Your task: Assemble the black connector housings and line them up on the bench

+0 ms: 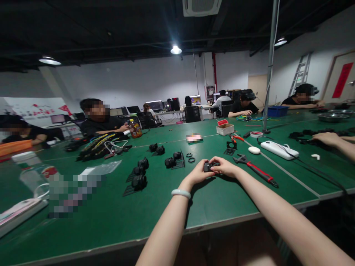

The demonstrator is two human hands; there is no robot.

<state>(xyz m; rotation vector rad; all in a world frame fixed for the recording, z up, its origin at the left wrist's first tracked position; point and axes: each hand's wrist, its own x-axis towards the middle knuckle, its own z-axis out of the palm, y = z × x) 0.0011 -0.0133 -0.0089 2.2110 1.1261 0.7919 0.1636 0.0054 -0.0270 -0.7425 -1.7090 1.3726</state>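
Note:
Both hands meet over the green table (222, 207) around a small black part (207, 167). My left hand (199, 173), below a pale bracelet (181, 193), grips the part from its left side. The fingers of my right hand (226, 167) close on its right side. Two black rings (191, 159) lie just beyond my left hand. Farther left stand several black round parts (139, 181), some on thin black grid-like plates. To the right of my right hand is a red-and-black adjustable wrench (257, 170).
A white power strip (280, 149), a white oval object (254, 150), pliers (237, 137) and a small box (225, 129) sit at the right. Plastic bags (100, 168), cables (97, 146) and a bottle (135, 128) are left. Several people sit around the table; a metal pole (269, 74) rises from it.

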